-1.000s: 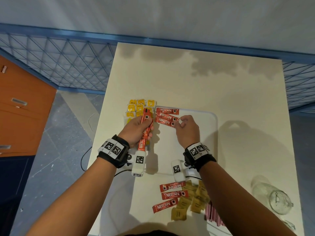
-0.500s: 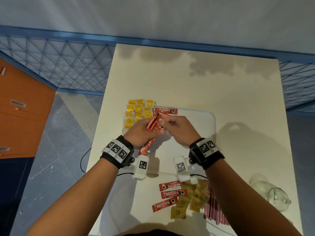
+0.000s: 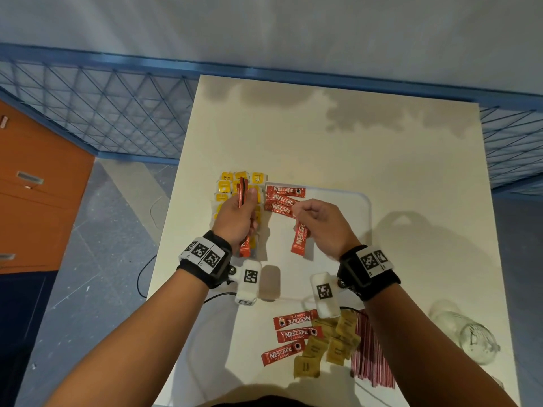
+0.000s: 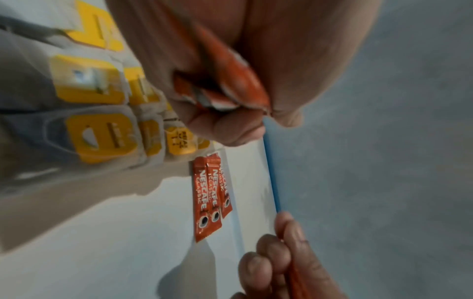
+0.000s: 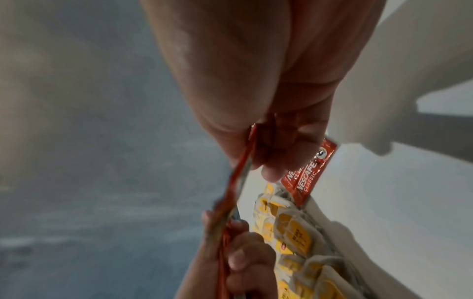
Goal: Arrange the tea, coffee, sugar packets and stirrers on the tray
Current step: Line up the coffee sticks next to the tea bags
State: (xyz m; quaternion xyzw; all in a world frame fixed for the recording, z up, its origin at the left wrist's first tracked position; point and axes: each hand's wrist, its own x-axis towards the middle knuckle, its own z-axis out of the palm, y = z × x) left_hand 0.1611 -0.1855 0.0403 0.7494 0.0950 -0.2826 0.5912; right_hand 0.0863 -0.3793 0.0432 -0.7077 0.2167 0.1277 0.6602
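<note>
My left hand (image 3: 244, 201) grips a bundle of red coffee sticks (image 3: 242, 190) upright over the yellow tea bags (image 3: 225, 186) at the tray's left edge. My right hand (image 3: 303, 213) pinches a single coffee stick (image 3: 299, 240) by its top end, and it hangs down over the white tray (image 3: 364, 201). Three coffee sticks (image 3: 284, 200) lie side by side at the tray's far left corner. The left wrist view shows the gripped bundle (image 4: 230, 91) and the laid sticks (image 4: 212, 194). In the right wrist view the pinched stick (image 5: 238, 176) is seen edge-on.
Near me on the table lie three more coffee sticks (image 3: 293, 333), several brown sugar packets (image 3: 332, 345) and a bunch of red stirrers (image 3: 370, 353). A glass jar (image 3: 470, 339) lies on its side at the near right. A cable (image 3: 144, 277) hangs off the left edge.
My hands met at the bundle half a second ago. The right hand has since drawn one stick out and moved right with it. The left hand turned the bundle upright.
</note>
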